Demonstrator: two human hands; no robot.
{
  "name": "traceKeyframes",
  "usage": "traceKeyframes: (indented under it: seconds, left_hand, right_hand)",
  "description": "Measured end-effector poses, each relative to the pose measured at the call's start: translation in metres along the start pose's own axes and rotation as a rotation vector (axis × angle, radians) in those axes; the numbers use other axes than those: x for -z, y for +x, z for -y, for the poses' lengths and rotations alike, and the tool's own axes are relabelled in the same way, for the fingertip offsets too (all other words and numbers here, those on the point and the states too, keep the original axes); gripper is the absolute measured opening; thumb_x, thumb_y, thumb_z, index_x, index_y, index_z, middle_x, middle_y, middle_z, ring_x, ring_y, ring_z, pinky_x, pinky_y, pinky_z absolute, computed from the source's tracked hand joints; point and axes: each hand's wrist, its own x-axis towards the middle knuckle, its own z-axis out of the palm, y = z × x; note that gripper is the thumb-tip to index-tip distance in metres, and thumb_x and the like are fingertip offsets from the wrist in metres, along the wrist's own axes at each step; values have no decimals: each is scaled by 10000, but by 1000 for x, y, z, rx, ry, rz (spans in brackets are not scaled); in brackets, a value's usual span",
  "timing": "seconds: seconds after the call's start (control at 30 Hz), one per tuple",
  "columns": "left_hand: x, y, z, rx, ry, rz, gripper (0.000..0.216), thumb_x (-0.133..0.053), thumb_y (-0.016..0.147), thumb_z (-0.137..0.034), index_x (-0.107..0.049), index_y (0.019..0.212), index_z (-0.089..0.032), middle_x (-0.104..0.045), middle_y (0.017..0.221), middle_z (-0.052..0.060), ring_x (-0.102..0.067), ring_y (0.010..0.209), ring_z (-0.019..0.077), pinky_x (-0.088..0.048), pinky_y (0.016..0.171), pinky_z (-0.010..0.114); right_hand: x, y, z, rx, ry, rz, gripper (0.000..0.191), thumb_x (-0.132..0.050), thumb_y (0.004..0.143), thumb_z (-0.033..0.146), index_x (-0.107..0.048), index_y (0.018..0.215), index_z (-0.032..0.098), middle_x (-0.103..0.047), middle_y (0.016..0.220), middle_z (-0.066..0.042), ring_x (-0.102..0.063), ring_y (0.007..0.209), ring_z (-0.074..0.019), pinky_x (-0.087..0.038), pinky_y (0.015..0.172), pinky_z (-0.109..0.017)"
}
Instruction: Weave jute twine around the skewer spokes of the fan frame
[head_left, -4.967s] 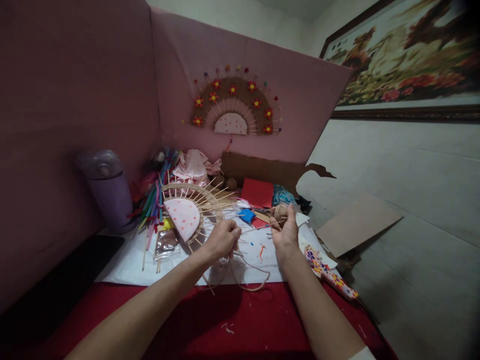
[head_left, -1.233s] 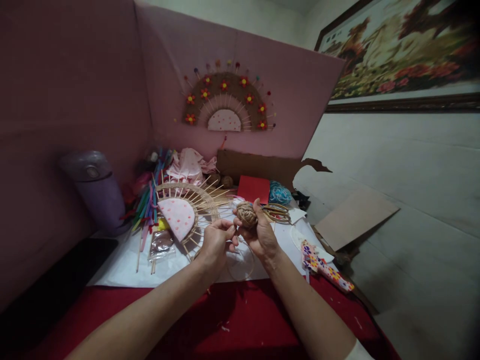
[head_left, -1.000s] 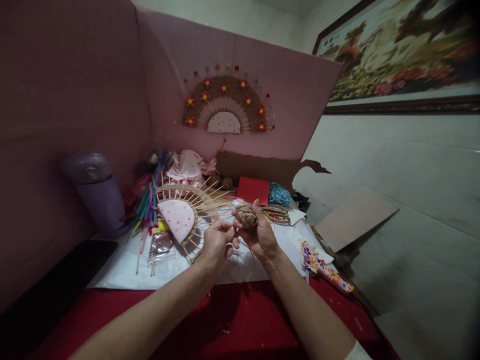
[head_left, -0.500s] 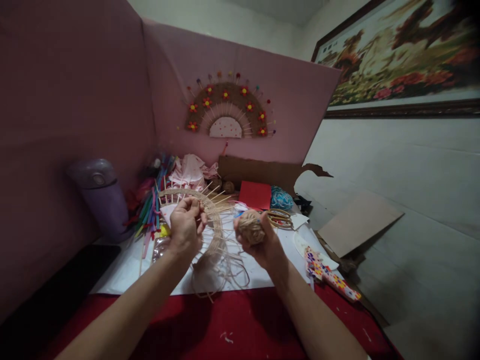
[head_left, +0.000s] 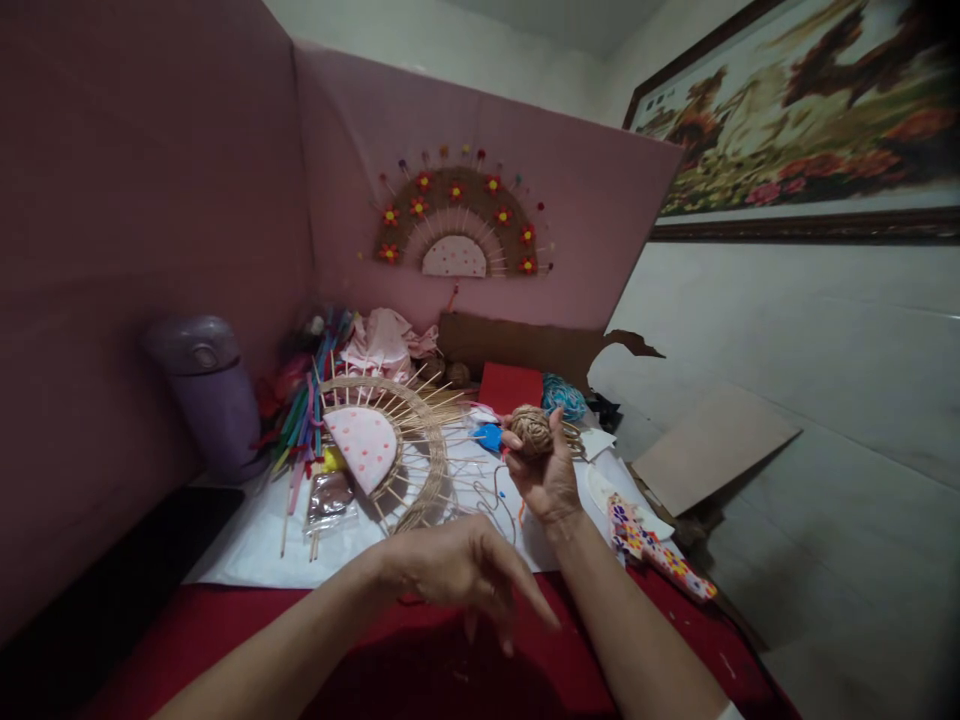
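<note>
My right hand [head_left: 551, 482] is wrapped round a ball of brown twine [head_left: 531, 430], raised over the white sheet. Loose twine [head_left: 491, 490] trails in loops on the sheet below it. Closer to me, my left hand [head_left: 469, 570] hangs over the front edge of the table, fingers apart and pointing down to the right; I see nothing in it. Beyond it lies a fan-shaped piece with a half-round white panel with pink dots [head_left: 364, 447], thin wooden sticks and a woven twine band [head_left: 433, 470].
A purple bottle [head_left: 212, 400] stands at the left, beside coloured pipe cleaners [head_left: 300, 420]. A clear packet [head_left: 331, 500] lies near the sticks. Behind are red card [head_left: 511, 388] and blue yarn [head_left: 564, 398]. A finished flowered fan [head_left: 456, 215] hangs on the pink board [head_left: 592, 210].
My left hand has left the woven band and come down towards me, its fingers opening. My right hand has shifted slightly right and up with the twine ball. The dotted panel is uncovered.
</note>
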Motion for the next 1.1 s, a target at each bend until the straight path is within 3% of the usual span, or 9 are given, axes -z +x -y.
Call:
traceKeyframes:
  seconds: [0.07,0.17,0.23,0.3,0.37,0.47,0.73,0.93,1.1]
  left_hand:
    - [9,5,5,-40,6,-291,146,-575,642,-105,-694,721,-133,-649,650,42,-535,405,88,-388,361,187]
    - [23,14,14,-253,-84,-868,111,-574,647,-130,-636,739,-131,-610,629,2,-439,336,33,-321,322,158]
    - [26,18,19,-288,-139,-1001,243,-621,646,-174,-588,885,-149,-620,787,12,-453,352,28,-291,302,154]
    - [25,21,23,-229,-222,-913,399,-666,640,-239,-525,1006,-165,-614,857,29,-511,396,60,-313,305,165]
    - [22,22,26,-190,-269,-818,349,-658,667,-316,-527,934,-134,-597,706,12,-508,391,75,-326,316,171]
    - [20,24,30,-167,-222,-840,266,-613,708,-366,-516,708,-118,-489,477,-38,-402,312,50,-264,295,159]
    - [16,23,29,-105,-212,-802,183,-581,699,-285,-520,634,-125,-521,487,-14,-368,304,44,-212,297,163]
    - [14,23,29,-141,-259,-798,100,-480,661,-188,-503,576,-141,-449,412,-33,-340,293,56,-188,293,173]
    - [16,22,28,-136,-282,-847,175,-435,657,-229,-440,495,-164,-379,346,-38,-265,273,55,-124,285,177]
  right_hand:
    - [-1,0,0,-3,3,7,330,-528,776,503,-580,872,192,-594,791,-35,-481,557,-72,-268,331,-120]
    - [-3,-2,0,-13,3,10,340,-510,785,513,-580,890,197,-597,796,-30,-487,557,-74,-304,347,-131]
    - [-5,-4,-2,-26,-13,15,348,-512,782,517,-585,889,194,-605,805,-29,-493,556,-74,-325,357,-138]
    - [-7,-5,-5,-37,-45,25,360,-522,773,521,-592,894,189,-618,828,-34,-521,588,-84,-367,390,-151]
    - [-9,-6,-8,-45,-80,23,370,-542,760,521,-603,898,182,-635,857,-45,-566,665,-110,-431,469,-182]
    - [-6,-4,-10,-17,-75,-13,280,-598,751,428,-613,903,193,-654,885,-39,-602,793,-146,-480,603,-237]
    - [17,11,-9,177,-136,-190,235,-676,647,126,-615,860,205,-659,807,40,-613,758,-108,-488,786,-294]
    - [25,18,-7,199,-173,-300,227,-735,608,247,-592,768,172,-637,695,33,-602,655,-103,-507,635,-244]
    - [33,20,4,191,-149,-415,299,-739,597,363,-539,713,173,-584,584,50,-510,480,-74,-306,338,-158]
